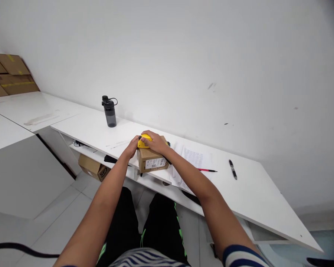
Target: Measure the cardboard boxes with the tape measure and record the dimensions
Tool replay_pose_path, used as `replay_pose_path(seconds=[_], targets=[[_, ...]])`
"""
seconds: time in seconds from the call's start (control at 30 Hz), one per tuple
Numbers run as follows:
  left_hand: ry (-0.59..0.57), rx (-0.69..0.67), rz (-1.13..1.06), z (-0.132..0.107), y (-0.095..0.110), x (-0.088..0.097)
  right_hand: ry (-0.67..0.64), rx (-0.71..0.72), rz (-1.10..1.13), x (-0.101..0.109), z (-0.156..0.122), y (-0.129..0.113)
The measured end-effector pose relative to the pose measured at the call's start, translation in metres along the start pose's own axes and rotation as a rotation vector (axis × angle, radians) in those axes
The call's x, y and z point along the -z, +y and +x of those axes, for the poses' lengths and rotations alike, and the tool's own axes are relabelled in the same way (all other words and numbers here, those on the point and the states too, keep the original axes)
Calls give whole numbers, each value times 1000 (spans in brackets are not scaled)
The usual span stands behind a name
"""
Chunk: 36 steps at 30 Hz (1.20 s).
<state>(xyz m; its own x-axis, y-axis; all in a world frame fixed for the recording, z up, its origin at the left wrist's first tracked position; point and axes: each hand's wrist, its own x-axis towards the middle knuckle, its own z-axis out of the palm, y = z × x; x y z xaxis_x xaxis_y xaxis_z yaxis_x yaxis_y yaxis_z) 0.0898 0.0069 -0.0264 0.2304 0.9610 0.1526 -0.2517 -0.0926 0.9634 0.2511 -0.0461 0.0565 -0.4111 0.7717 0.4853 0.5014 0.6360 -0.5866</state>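
Note:
A yellow tape measure (pixel 144 141) with a black end rests over the top of a small brown cardboard box (pixel 153 155). My right hand (pixel 155 142) is wrapped round the tape measure from above and to the right. At the tape measure's left end, beside the box's left edge, my left hand (pixel 132 147) is closed on it, with its fingertips partly hidden. A white printed label (pixel 156 163) shows on the box side facing me. The box sits at the front edge of the white desk (pixel 86 124).
Left of the box stands a dark water bottle (pixel 110 113). Printed papers (pixel 193 157), a red pencil-like stick (pixel 207 170) and a black-grey marker (pixel 233 169) lie to the right. Another cardboard box (pixel 93 167) is below the desktop; stacked cartons (pixel 15 79) stand far left.

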Motion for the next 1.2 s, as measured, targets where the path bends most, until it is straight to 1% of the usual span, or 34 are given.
replay_pose_path(seconds=[0.13,0.2,0.27,0.4,0.5,0.57,0.63,0.77,0.87,0.93,1.03,1.2], targets=[[39,-5,9,-3,5,-4,-188,87,-310,18,5,-9],[44,6,50,-4,8,-5,-298,134,-464,27,7,-16],[47,40,107,-4,10,-4,-388,149,-579,33,10,-23],[73,156,180,-3,9,0,-506,163,-708,35,17,-37],[66,170,181,-5,7,0,-552,177,-735,36,20,-43],[68,157,173,-7,7,0,-574,163,-749,40,20,-42],[70,141,164,-10,9,-1,-589,122,-765,48,18,-36],[54,139,195,-12,14,-3,-580,-9,-748,79,2,-15],[47,147,210,-12,18,-5,-544,-124,-717,103,-12,1],[58,152,202,-12,20,-6,-515,-177,-700,115,-19,8],[80,155,196,-12,22,-8,-493,-211,-687,124,-25,17],[95,162,200,-13,22,-9,-472,-230,-689,127,-30,28]])
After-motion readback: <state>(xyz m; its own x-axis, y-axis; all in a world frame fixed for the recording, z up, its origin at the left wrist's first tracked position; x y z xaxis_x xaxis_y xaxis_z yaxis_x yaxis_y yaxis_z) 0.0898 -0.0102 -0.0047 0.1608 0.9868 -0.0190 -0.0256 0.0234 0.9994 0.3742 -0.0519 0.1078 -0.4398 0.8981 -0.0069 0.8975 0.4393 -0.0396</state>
